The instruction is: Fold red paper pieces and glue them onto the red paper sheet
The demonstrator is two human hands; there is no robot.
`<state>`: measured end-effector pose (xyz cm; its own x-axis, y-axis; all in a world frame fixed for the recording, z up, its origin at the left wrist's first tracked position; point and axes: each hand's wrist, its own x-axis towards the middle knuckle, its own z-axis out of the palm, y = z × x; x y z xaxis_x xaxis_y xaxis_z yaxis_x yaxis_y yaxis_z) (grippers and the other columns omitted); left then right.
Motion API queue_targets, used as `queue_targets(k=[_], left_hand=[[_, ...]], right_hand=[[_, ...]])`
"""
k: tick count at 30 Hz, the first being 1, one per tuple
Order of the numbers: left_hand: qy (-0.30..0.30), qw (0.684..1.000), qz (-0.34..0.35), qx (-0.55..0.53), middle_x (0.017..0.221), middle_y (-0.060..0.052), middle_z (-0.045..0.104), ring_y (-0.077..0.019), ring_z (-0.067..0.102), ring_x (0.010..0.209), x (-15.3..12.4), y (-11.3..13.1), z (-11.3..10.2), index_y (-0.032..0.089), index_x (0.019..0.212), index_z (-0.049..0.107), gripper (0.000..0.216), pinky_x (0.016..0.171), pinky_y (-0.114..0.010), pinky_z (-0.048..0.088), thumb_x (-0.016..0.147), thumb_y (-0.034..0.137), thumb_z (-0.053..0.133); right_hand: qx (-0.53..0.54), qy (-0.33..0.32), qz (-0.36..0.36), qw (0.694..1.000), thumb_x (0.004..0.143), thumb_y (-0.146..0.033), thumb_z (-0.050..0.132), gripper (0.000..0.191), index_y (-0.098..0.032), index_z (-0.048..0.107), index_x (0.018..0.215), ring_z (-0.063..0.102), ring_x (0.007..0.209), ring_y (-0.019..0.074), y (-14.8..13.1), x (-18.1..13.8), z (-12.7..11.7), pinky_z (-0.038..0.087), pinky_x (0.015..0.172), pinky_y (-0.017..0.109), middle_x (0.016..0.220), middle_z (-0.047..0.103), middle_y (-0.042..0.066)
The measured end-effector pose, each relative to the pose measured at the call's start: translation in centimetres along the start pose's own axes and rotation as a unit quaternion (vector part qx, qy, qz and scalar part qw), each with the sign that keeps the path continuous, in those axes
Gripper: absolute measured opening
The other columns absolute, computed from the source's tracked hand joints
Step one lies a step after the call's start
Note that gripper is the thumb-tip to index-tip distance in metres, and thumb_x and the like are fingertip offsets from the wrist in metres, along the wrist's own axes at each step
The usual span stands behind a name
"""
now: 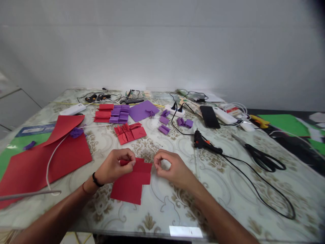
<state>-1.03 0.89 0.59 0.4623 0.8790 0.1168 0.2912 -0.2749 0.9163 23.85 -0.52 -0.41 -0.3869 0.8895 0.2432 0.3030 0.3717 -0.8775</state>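
L hand (pixel 115 166) pinched a fold on the red paper piece (pixel 132 184), a folding step, it seemed; R hand (pixel 170 168) curled just beside its edge, grip unclear; next crease needed edges aligned.

Even soft light, pale glare on the table (pixel 185 231) front edge; corners darkened, edges bowed — slight blur

2 hands: L hand (pixel 114 167), R hand (pixel 171 169); 1 pr scissors (pixel 264 157); 1 glue gun (pixel 203 142); 1 phone (pixel 209 117)
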Motion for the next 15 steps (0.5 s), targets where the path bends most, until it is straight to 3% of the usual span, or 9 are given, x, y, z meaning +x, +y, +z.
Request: queue_targets(k=[4, 9, 15], left_hand=[[0.009, 1.0, 0.001, 0.013, 0.069, 0.001, 0.062, -0.01, 0.054, 0.062, -0.1, 0.1, 0.1, 0.015, 0.078, 0.063, 0.006, 0.059, -0.019, 0.043, 0.081, 0.014, 0.059], [-0.03, 0.998, 0.022, 0.049, 0.075, 0.0, 0.069, -0.0126, 0.062, 0.07, -0.4, 0.0, 1.6, 0.016, 0.079, 0.067, 0.008, 0.071, -0.023, 0.05, 0.082, 0.013, 0.06], [-0.048, 0.997, 0.024, 0.057, 0.08, 0.0, 0.072, -0.0135, 0.064, 0.074, -0.7, -0.7, 2.4, 0.017, 0.084, 0.068, 0.01, 0.074, -0.023, 0.051, 0.083, 0.012, 0.06]], right_hand=[[-0.01, 0.016, 0.003, 1.0, 0.073, -0.003, 0.055, 0.017, -0.02, 0.057, 0.074, 0.055, 0.073, 0.0148, 0.1, 0.1, -0.6, 0.043, 0.072, 0.027, 0.077, 0.059, -0.001], [-0.008, -0.007, -0.008, 1.0, 0.086, -0.015, 0.063, 0.007, -0.02, 0.065, 0.09, 0.06, 0.079, 0.0167, -0.3, 0.0, 1.0, 0.047, 0.076, 0.029, 0.085, 0.064, 0.002], [-0.018, -0.026, -0.006, 0.999, 0.082, -0.008, 0.061, 0.013, -0.02, 0.062, 0.077, 0.056, 0.071, 0.0145, -0.4, -0.5, 2.9, 0.044, 0.069, 0.026, 0.075, 0.061, -0.001]])
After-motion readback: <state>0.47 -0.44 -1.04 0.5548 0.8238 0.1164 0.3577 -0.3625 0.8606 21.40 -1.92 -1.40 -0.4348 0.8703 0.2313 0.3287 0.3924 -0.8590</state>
